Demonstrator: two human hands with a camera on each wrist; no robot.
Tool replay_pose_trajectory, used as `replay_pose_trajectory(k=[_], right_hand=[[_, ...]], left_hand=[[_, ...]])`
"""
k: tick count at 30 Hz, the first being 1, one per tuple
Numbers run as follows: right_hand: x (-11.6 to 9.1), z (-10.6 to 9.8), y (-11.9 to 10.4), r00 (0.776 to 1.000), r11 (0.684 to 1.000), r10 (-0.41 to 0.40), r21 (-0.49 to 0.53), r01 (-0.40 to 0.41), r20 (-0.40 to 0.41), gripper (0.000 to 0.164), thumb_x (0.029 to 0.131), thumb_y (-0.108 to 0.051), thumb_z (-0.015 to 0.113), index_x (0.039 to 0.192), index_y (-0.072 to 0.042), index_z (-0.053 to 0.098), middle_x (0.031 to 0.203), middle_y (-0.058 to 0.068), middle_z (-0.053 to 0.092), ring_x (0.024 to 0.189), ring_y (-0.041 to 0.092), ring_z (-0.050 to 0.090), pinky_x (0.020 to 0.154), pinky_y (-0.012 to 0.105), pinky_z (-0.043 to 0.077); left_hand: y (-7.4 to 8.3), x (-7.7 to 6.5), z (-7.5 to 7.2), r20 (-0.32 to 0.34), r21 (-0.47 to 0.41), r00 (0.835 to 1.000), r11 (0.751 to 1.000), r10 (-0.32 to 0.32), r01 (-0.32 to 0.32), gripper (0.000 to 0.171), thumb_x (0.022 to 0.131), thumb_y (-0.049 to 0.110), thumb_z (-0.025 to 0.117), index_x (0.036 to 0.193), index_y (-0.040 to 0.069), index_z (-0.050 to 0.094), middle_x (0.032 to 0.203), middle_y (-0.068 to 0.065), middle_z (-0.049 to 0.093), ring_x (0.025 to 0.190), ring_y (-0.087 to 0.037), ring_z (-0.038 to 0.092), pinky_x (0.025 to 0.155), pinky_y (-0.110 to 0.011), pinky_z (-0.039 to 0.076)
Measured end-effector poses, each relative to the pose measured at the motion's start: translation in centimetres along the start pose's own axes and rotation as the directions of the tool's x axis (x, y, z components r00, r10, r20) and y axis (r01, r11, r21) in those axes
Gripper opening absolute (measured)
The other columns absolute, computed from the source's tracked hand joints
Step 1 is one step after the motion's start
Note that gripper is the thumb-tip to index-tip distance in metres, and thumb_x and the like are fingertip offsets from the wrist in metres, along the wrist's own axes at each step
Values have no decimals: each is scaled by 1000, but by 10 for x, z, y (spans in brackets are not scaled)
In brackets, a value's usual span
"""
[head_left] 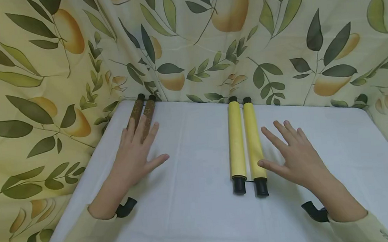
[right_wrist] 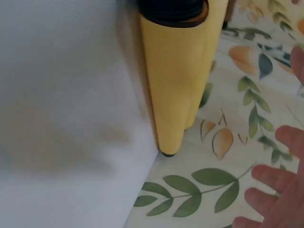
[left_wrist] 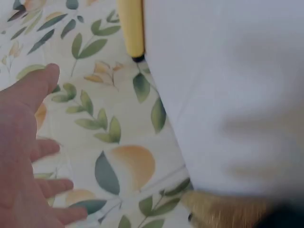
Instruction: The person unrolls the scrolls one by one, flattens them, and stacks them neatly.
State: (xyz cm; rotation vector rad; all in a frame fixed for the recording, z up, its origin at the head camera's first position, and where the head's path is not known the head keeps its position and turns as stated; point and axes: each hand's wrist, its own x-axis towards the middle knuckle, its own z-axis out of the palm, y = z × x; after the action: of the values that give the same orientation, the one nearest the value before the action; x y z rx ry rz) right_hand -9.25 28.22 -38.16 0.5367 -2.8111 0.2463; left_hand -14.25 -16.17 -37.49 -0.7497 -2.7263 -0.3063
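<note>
Two yellow rolls with black end knobs lie side by side, running front to back; I see the left roll (head_left: 236,140) and the right roll (head_left: 253,139). A thin dark link joins their near ends. Just right of them my right hand (head_left: 296,154) hovers with fingers spread, its thumb overlapping the right roll's edge in the head view. Farther left is a pair of brown patterned rolls (head_left: 148,111), also black-tipped, at the back left. My left hand (head_left: 135,152), fingers spread and holding nothing, covers their near part in the head view.
A white cloth covers the table (head_left: 201,215). Behind and to the left hangs a curtain (head_left: 188,45) printed with leaves and fruit, meeting the table's back edge. Black curved pieces (head_left: 126,207) show at both wrists.
</note>
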Motion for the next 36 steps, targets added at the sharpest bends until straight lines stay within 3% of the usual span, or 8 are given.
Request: replay_pose_trajectory(k=[4, 9, 16, 21, 24, 27, 32, 36], right_hand=[[3, 6, 1, 999, 993, 47, 106, -49, 24, 87, 84, -54, 73, 155, -20, 37, 159, 21, 31, 149, 44, 19, 116, 66, 15], [15, 19, -4, 982, 956, 112, 254, -148, 150, 70, 92, -51, 66, 151, -18, 45, 161, 15, 29, 150, 40, 18, 112, 68, 23], [20, 31, -7, 966, 928, 102, 327, -179, 239, 53, 98, -37, 63, 146, -18, 52, 158, 12, 37, 145, 40, 33, 108, 66, 34], [14, 30, -1, 952, 933, 76, 316, -173, 297, 50, 98, -32, 64, 145, -18, 53, 158, 11, 37, 143, 40, 37, 108, 63, 35], [12, 31, -1, 943, 937, 73, 300, -176, 324, 50, 97, -34, 64, 144, -19, 54, 158, 11, 38, 142, 39, 38, 107, 62, 37], [12, 33, -2, 943, 945, 48, 290, -149, 329, 48, 97, -31, 65, 143, -18, 56, 157, 12, 40, 142, 39, 39, 107, 61, 38], [19, 37, -5, 947, 960, 18, 261, -106, 321, 48, 96, -28, 66, 141, -15, 58, 155, 15, 42, 142, 38, 38, 110, 58, 37], [21, 36, -4, 944, 968, 61, 210, -135, 325, 45, 95, -27, 66, 139, -16, 60, 154, 16, 43, 142, 39, 39, 109, 58, 37]], left_hand=[[18, 15, 23, 2, -44, 990, 989, 142, -142, 80, 91, 53, 66, 156, 17, 35, 161, -21, 26, 146, -49, 22, 114, -64, 24], [63, 48, 62, 60, -194, 940, 928, 336, -320, 64, 99, 45, 59, 154, 21, 39, 160, -12, 34, 146, -36, 32, 119, -47, 27], [117, 83, 92, 155, -317, 917, 897, 369, -307, 48, 102, 45, 52, 148, 29, 48, 162, 1, 31, 148, -27, 31, 119, -41, 30], [140, 88, 104, 277, -315, 872, 896, 402, -313, 48, 103, 48, 46, 150, 35, 44, 161, 3, 33, 148, -30, 30, 118, -40, 30], [147, 84, 109, 297, -302, 853, 889, 430, -344, 47, 104, 47, 46, 149, 35, 46, 160, 0, 36, 148, -26, 32, 118, -38, 31], [150, 81, 110, 268, -298, 859, 885, 436, -357, 41, 104, 42, 47, 143, 33, 54, 157, -3, 40, 146, -20, 35, 117, -35, 32], [146, 77, 107, 207, -291, 898, 901, 387, -321, 28, 104, 32, 52, 130, 29, 64, 156, -1, 42, 146, -25, 36, 117, -36, 32], [145, 79, 108, 211, -311, 898, 897, 386, -313, 29, 104, 35, 51, 130, 28, 63, 156, 2, 42, 146, -31, 34, 116, -41, 34]])
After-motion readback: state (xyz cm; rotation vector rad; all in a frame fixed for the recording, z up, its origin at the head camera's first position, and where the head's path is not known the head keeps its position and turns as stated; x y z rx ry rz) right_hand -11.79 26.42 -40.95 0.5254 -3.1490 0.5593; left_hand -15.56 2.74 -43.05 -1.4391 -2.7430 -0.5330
